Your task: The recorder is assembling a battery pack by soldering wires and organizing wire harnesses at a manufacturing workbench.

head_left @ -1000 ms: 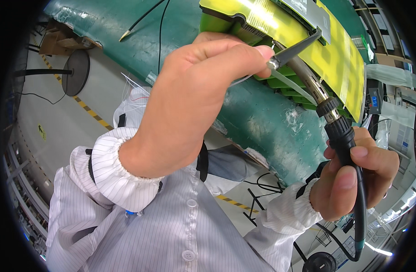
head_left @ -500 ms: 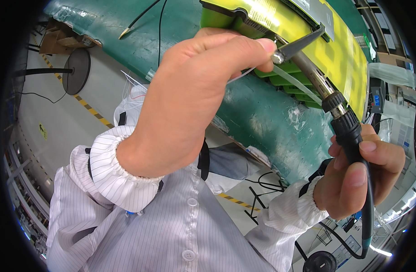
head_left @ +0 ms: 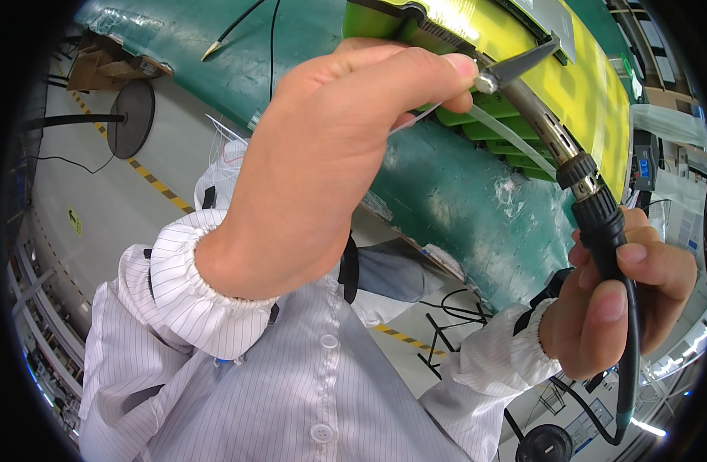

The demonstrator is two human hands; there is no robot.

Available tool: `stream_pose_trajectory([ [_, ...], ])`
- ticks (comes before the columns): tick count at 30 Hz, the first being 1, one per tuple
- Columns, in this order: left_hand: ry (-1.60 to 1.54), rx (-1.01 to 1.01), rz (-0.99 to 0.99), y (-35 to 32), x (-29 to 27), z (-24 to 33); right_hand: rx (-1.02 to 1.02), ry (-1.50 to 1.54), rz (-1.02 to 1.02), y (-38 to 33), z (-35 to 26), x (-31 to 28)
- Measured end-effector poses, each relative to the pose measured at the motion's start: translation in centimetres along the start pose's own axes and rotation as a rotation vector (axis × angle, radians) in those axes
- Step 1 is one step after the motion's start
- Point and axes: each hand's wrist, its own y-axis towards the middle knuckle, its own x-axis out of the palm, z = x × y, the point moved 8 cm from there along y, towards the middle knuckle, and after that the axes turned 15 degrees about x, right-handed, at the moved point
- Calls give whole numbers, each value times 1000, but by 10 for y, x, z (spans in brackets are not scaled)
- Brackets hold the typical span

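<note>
My right hand is wrapped around the black handle of a soldering iron. The iron's slotted metal barrel slants up and left, and its tip is hidden near my left fingertips. My left hand is closed in a pinch, with a thin pale wire running out below the fingers. Beside the thumb is a dark tapered piece with a shiny round metal end; whether the fingers touch it, I cannot tell. Behind both hands stands a large block with a yellow top and green rounded sides. A translucent strip hangs along it.
The block rests on a worn green-covered table. A brush-like tip on a black cable lies at its far left. A cardboard box and a round dark disc stand beyond. A small device with a blue display is at right.
Both hands and the soldering iron have shifted slightly to the right in the picture. The grip of each hand looks the same.
</note>
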Motion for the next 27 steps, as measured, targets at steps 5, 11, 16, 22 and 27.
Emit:
stream_pose_trajectory([
  [5,7,36,-55,2,2,2,42,-6,62,-2,1,-2],
  [11,35,35,-44,2,3,3,22,-28,12,1,1,-2],
  [16,57,18,-31,3,3,2,39,-15,6,0,-1,-1],
  [22,65,26,-28,3,2,2,-4,16,56,-6,-8,-14],
  [27,89,40,-17,3,1,2,23,-3,89,-10,-11,-20],
])
